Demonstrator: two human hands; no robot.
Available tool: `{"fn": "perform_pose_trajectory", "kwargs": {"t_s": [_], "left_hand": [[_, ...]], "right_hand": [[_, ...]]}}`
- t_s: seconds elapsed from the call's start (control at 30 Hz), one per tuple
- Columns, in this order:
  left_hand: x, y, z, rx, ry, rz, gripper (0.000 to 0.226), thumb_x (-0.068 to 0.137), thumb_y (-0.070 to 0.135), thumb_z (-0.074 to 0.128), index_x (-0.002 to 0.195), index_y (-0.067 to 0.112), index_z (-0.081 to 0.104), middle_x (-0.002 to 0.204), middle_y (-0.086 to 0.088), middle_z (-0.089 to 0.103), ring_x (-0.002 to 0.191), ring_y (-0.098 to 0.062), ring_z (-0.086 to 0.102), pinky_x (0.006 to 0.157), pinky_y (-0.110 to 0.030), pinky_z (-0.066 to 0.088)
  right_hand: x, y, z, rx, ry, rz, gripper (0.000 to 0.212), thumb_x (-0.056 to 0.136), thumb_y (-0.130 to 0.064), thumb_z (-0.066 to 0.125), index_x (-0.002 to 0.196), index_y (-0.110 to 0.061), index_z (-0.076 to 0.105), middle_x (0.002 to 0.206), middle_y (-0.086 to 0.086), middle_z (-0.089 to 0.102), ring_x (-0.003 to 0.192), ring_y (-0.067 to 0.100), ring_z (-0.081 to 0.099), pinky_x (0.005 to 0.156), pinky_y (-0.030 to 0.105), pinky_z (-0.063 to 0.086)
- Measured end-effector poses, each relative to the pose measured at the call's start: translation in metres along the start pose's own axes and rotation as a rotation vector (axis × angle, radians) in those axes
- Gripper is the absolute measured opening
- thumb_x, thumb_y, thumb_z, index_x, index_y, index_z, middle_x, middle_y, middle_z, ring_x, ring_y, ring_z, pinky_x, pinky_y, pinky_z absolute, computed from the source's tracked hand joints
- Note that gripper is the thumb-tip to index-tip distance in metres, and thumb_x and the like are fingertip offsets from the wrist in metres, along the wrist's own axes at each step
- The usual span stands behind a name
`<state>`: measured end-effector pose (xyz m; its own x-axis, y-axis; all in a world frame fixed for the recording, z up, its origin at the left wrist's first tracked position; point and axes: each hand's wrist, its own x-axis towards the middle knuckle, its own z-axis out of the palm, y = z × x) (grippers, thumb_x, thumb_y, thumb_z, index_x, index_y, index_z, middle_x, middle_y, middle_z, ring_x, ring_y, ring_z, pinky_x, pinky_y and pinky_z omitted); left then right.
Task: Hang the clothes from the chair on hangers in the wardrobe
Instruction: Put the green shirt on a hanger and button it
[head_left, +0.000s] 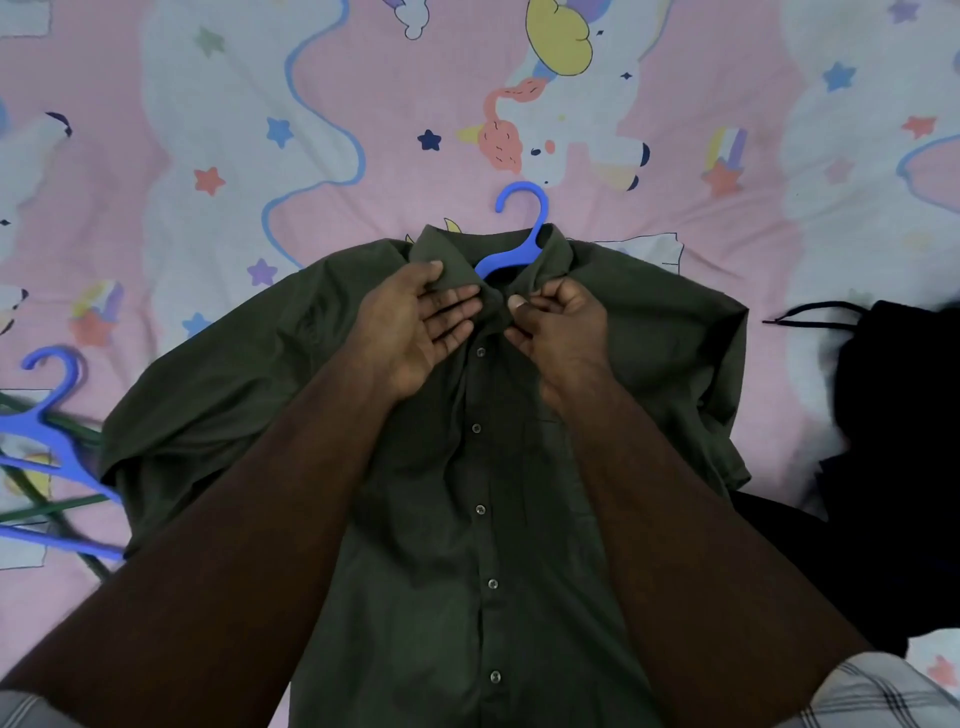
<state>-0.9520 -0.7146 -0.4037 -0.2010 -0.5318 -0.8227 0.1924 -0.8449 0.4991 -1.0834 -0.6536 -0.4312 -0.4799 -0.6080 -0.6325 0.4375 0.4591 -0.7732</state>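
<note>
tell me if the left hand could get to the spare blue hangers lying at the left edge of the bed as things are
Probably yes, once it lets go. The left hand pinches the collar of the green shirt, and only open bedsheet and the shirt's sleeve lie between it and the spare blue hangers.

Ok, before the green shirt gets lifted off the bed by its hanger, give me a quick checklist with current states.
1. Blue hanger inside green shirt, hook out past the collar: ok.
2. Hanger arms seated in both shoulders: cannot tell, hidden under cloth.
3. Top button closed: not ok; right hand pinches the placket there, left hand holds the collar.
4. Lower buttons fastened: ok.
5. Shirt clear of spare hangers on the bed: cannot tell; its sleeve lies close to them.
6. Shirt clear of black garment: cannot tell, edges meet.
</note>
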Motion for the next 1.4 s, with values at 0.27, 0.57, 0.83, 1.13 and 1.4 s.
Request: {"fn": "perform_pose_trajectory", "kwargs": {"t_s": [0.27, 0.57, 0.83, 1.13, 1.4], "left_hand": [[0.005, -0.021, 0.002, 0.351, -0.051, 0.31, 0.02, 0.09, -0.001, 0.069, 0.104, 0.014, 0.073, 0.089, 0.001, 0.072, 0.087, -0.007, 0.068, 0.085, -0.025, 0.056], [0.005, -0.025, 0.002, 0.592, 0.034, 0.488, 0.015, 0.086, 0.007, 0.076, 0.096, 0.018, 0.074, 0.075, 0.003, 0.07, 0.065, -0.007, 0.062, 0.066, -0.02, 0.054], [-0.005, -0.029, 0.006, 0.606, 0.11, 0.518, 0.012, 0.084, 0.002, 0.074, 0.094, 0.008, 0.072, 0.074, -0.002, 0.068, 0.058, -0.005, 0.058, 0.059, -0.019, 0.054], [-0.005, -0.029, -0.001, 0.596, 0.083, 0.459, 0.016, 0.086, 0.005, 0.075, 0.095, 0.019, 0.076, 0.086, -0.004, 0.076, 0.073, -0.01, 0.065, 0.067, -0.018, 0.056], [-0.007, -0.027, 0.0, 0.579, 0.08, 0.428, 0.014, 0.086, 0.003, 0.074, 0.09, 0.017, 0.074, 0.081, -0.005, 0.074, 0.071, -0.013, 0.066, 0.07, -0.022, 0.059]], "right_hand": [[-0.008, 0.002, 0.0, 0.251, -0.11, 0.128, 0.025, 0.091, 0.009, 0.062, 0.079, -0.011, 0.052, 0.073, 0.002, 0.057, 0.073, 0.012, 0.061, 0.079, 0.033, 0.06], [-0.015, 0.005, 0.0, 0.38, -0.121, 0.242, 0.016, 0.091, 0.012, 0.06, 0.086, -0.003, 0.059, 0.08, 0.007, 0.064, 0.08, 0.015, 0.067, 0.079, 0.032, 0.061], [-0.02, 0.002, 0.002, 0.018, -0.043, 0.136, 0.009, 0.089, 0.001, 0.069, 0.084, -0.005, 0.064, 0.07, 0.004, 0.063, 0.063, 0.013, 0.059, 0.062, 0.025, 0.054], [-0.031, 0.003, 0.009, 0.149, -0.014, 0.103, 0.008, 0.086, 0.01, 0.066, 0.083, 0.005, 0.062, 0.079, 0.018, 0.067, 0.073, 0.022, 0.072, 0.069, 0.027, 0.06], [-0.033, 0.012, 0.009, 0.126, -0.009, 0.05, 0.016, 0.086, 0.011, 0.067, 0.078, -0.003, 0.064, 0.081, 0.016, 0.069, 0.08, 0.024, 0.072, 0.076, 0.031, 0.06]]}}
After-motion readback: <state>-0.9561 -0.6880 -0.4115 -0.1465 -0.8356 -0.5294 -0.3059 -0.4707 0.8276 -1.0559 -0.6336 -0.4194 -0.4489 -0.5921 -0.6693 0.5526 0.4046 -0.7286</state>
